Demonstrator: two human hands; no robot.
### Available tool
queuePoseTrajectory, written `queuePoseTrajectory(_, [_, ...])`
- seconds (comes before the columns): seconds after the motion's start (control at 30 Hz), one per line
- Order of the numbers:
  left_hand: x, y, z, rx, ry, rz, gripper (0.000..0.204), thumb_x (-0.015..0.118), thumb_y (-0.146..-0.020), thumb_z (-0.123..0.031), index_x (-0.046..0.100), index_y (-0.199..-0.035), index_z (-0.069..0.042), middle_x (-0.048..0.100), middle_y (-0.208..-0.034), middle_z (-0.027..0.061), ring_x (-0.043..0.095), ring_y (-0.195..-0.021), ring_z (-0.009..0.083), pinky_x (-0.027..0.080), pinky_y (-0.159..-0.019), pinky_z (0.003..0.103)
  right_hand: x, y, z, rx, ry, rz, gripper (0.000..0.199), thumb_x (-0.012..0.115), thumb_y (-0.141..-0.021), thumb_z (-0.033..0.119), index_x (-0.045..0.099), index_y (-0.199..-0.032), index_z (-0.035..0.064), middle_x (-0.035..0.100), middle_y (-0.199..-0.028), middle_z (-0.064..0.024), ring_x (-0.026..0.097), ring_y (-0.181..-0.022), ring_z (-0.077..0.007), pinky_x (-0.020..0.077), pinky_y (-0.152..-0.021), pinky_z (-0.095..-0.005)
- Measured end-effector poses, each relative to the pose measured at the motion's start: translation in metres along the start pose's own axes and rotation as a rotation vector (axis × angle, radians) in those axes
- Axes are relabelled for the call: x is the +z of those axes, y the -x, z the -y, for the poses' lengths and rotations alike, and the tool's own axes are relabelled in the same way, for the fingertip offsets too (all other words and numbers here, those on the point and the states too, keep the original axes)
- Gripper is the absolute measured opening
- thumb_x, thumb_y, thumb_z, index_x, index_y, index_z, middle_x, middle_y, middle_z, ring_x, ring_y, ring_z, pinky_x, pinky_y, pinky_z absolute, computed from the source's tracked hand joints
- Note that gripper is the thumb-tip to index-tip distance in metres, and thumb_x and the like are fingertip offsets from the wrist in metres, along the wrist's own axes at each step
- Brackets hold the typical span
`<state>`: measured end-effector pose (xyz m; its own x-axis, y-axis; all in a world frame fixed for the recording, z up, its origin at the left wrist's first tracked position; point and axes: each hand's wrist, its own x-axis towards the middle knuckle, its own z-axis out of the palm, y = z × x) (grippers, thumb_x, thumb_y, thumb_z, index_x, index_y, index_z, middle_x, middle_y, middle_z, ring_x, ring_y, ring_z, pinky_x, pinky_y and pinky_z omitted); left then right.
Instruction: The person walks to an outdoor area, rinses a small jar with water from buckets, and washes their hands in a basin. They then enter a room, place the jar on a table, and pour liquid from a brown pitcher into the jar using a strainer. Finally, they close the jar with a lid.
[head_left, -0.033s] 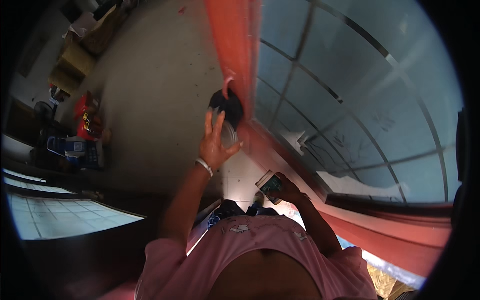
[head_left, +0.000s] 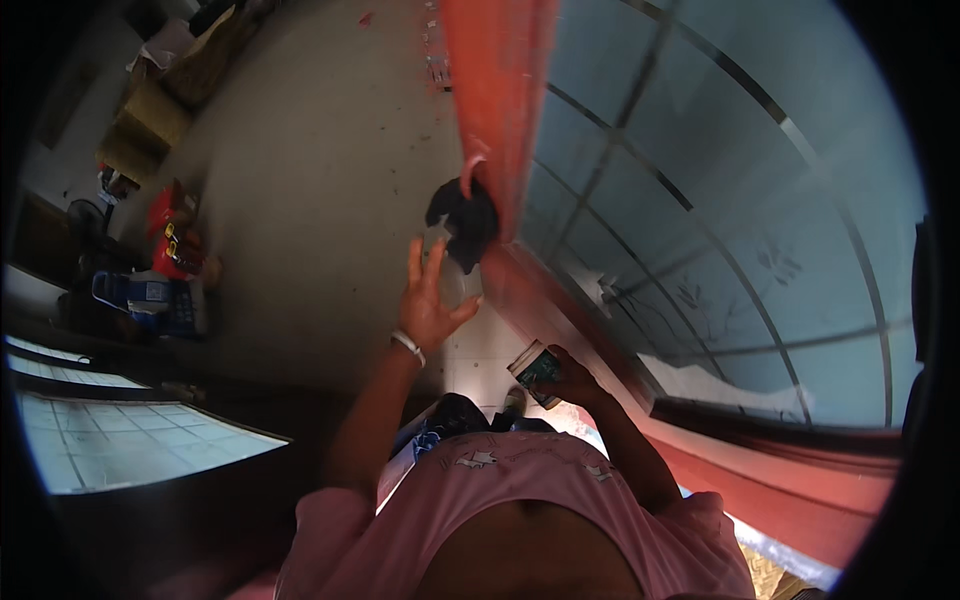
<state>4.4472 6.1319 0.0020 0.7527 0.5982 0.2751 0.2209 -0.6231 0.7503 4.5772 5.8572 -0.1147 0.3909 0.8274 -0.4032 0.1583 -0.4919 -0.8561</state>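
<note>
The green-labelled can (head_left: 532,362) is already held in the R hand (head_left: 572,380); that much is done. It hasn't been set down, & nothing has been taken up by the L hand (head_left: 428,308), so judged as a part-way stage, w/ the can prob. being carried. How much is left can't be judged from this view, & whether the can is full or lidded can't be made out.

Pose: the R arm is bent, w/ the hand kept low in front of the body's R side, near the red door frame (head_left: 508,90). The can is tilted, its side gripped by the R fingers, which are partly hidden. The L arm is reached fwd, wrist ringed by a white bracelet (head_left: 408,346); its fingers are spread, thumb out to the R, nothing gripped. The L fingertips are seen just beside a black bag-like bundle (head_left: 476,222), by which a pink curved strip (head_left: 467,178) is seen; contact can't be confirmed. Frosted glass panes (head_left: 730,220) are seen to the R.
</note>
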Motion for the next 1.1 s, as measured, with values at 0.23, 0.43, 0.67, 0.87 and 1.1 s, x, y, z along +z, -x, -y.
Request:
queuePoseTrajectory(0.23, [0.004,0.067,0.207,-0.976,0.638,-0.110,0.078,0.068,-0.083,-0.036,0.028,-0.147,-0.016,0.030,-0.149,0.0126,0.048,-0.120,0.0242,0.043,-0.091,0.037,-0.009,-0.152,0.045,0.097,-0.006,0.135,0.098,0.081,-0.064,0.040,0.032,-0.140,0.0039,0.058,-0.117,-0.0155,0.055,-0.113,-0.0266,0.0436,-0.094,-0.0337])
queuePoseTrajectory(0.43, [-0.016,0.114,0.297,-1.446,1.230,-0.368,0.075,0.054,-0.083,-0.060,0.032,-0.141,-0.018,0.038,-0.139,0.0136,0.049,-0.113,0.0384,0.044,-0.088,0.047,-0.030,-0.249,0.061,0.100,-0.071,0.068,0.103,0.081,-0.067,0.039,0.023,-0.145,0.0041,0.057,-0.120,-0.0189,0.055,-0.113,-0.0277,0.0433,-0.096,-0.0357])
queuePoseTrajectory(0.67, [-0.066,0.020,0.339,-1.272,1.770,-0.390,0.061,0.057,-0.084,-0.045,0.044,-0.128,-0.004,0.041,-0.134,0.0189,0.044,-0.120,0.0399,0.043,-0.095,0.050,-0.060,-0.348,0.144,0.156,-0.371,-0.107,0.099,0.082,-0.072,0.023,0.020,-0.145,0.0023,0.057,-0.119,-0.0163,0.057,-0.109,-0.0231,0.0458,-0.094,-0.0356])
queuePoseTrajectory(0.87, [-0.097,-0.129,0.353,-0.939,1.718,-0.062,0.060,0.059,-0.082,-0.044,0.051,-0.126,-0.004,0.049,-0.133,0.0172,0.045,-0.124,0.0364,0.040,-0.101,0.048,-0.036,-0.420,0.199,0.171,-0.428,-0.029,0.101,0.080,-0.073,0.020,0.014,-0.149,0.0080,0.052,-0.125,-0.0193,0.051,-0.117,-0.0267,0.0405,-0.098,-0.0384])
queuePoseTrajectory(1.1, [-0.099,-0.306,0.370,-0.833,1.632,0.284,0.054,0.058,-0.083,-0.037,0.052,-0.128,-0.007,0.052,-0.133,0.0159,0.049,-0.123,0.0369,0.043,-0.098,0.050,-0.040,-0.530,0.259,0.010,-0.408,0.041,0.107,0.082,-0.072,0.027,0.011,-0.150,0.0123,0.043,-0.134,-0.0244,0.045,-0.124,-0.0308,0.0374,-0.103,-0.0405])
